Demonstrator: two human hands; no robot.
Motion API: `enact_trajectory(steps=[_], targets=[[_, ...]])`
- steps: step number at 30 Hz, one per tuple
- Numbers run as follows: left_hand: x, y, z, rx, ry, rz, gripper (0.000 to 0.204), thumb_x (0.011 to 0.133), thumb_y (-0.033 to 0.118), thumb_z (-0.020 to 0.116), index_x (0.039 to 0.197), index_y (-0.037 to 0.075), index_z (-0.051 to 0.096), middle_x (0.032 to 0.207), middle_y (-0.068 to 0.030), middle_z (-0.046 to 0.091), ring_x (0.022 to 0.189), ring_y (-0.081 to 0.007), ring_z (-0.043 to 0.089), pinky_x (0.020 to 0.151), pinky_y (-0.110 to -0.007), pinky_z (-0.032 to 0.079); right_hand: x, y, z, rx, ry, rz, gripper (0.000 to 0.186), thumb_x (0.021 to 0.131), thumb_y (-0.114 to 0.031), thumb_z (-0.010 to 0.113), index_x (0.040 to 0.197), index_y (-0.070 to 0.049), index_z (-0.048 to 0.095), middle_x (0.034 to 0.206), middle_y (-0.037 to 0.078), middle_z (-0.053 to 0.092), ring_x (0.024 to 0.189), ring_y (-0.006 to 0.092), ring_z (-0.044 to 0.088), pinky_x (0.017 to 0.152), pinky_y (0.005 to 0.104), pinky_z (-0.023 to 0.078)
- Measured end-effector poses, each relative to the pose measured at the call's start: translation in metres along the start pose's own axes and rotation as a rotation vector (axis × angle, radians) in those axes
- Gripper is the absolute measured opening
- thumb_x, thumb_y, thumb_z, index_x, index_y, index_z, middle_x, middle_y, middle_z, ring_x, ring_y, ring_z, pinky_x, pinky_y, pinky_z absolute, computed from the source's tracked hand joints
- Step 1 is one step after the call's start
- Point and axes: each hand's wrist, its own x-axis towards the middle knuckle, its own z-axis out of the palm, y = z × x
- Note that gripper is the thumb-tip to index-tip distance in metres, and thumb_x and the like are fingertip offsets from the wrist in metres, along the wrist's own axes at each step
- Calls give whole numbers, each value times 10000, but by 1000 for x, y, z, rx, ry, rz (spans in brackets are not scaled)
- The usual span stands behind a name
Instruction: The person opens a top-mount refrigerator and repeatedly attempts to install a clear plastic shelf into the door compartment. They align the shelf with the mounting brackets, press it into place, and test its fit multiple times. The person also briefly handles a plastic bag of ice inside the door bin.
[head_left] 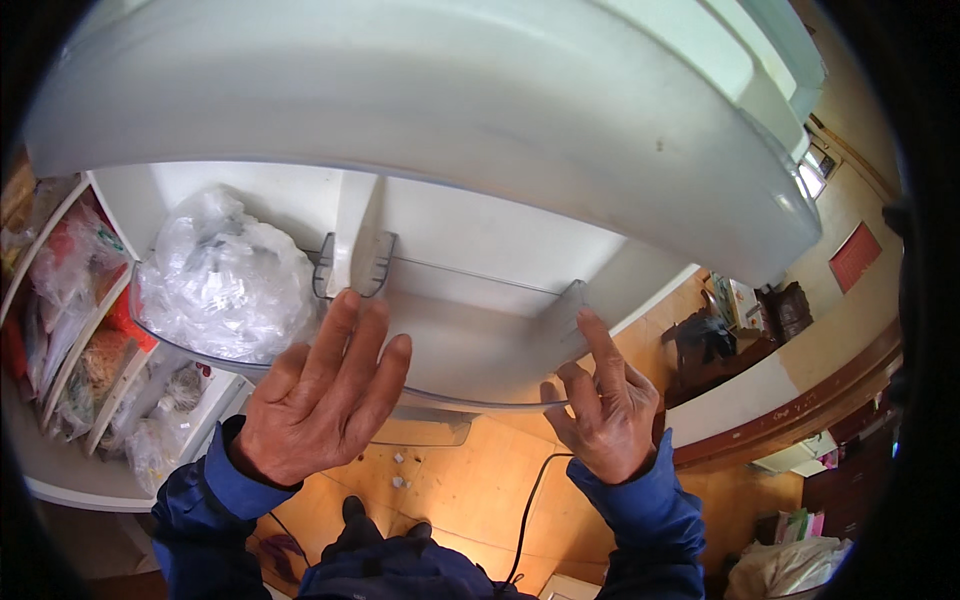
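An opened refrigerator door carries a clear plastic door shelf point(450, 340), with a bundle of clear plastic bags point(228, 285) filling its left part. My left hand point(318, 405) reaches over the front rim, its fingers stretched out and apart, close to a small grey clip-on divider point(372, 265) at the middle rib. Nothing is held in it. At the shelf's right end, my right hand point(608, 410) grips the corner, one finger lying along the end wall and the thumb at the front rim. The inner right part of the shelf shows a bare bottom.
A larger frosted upper door shelf point(420, 110) overhangs both hands. To the left, refrigerator compartments point(75, 300) hold several bagged foods. White scraps point(400, 470) and a black cable point(528, 500) lie on the tan floor point(470, 500). A white bag point(790, 570) lies at lower right.
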Motion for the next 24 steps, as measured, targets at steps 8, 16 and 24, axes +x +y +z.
enact_trajectory(steps=[8, 16, 24], targets=[[6, -1, 9, -17, 48, -11, 143, 908, 96, 667, 1045, 80, 631, 1368, -164, 641, 1353, -345, 577, 910, -376, 463, 2, 5, 9, -60, 59, -39, 234, 660, -53, 792, 805, -53, 608, 1449, 209, 587, 585, 180, 599, 569, 309, 503], [15, 0, 2, -180, -27, -16, 266, 719, 14, 732, 884, 58, 528, 1333, -206, 603, 1398, -413, 527, 1158, -560, 358, 7, 5, -5, -1, -79, 33, 356, 538, -127, 857, 787, -41, 618, 1487, 229, 529, 639, 222, 659, 628, 356, 539], [19, 2, 2, -182, -59, -15, 271, 732, 30, 731, 969, 42, 599, 1296, -172, 634, 1384, -402, 541, 1129, -526, 386, 8, 11, 3, 56, -49, 28, 247, 534, -85, 764, 689, -38, 577, 1512, 256, 506, 619, 192, 631, 594, 332, 513]])
